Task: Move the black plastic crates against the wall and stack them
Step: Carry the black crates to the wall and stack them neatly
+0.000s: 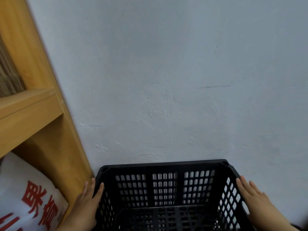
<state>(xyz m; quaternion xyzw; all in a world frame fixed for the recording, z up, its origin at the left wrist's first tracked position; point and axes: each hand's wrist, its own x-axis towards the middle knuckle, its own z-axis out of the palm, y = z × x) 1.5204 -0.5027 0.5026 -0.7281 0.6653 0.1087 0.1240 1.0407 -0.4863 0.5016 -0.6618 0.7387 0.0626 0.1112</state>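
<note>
A black plastic crate (165, 165) is sitting at the bottom centre of the frame, its far rim lying against the pale wall (166, 72). The left hand (87, 202) is pressing flat on the crate's left side, fingers (86, 187) straight, one lying over the rim. The right hand (256, 202) is pressing the right side with its fingers stretched out and curling round nothing. At the left, a wooden shelf unit (41, 114) is housing a white sack (15, 189) with red characters.

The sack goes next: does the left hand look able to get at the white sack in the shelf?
Probably yes: the left hand rests on the black crate, beside the wooden shelf, and nothing visible blocks the white sack.
</note>
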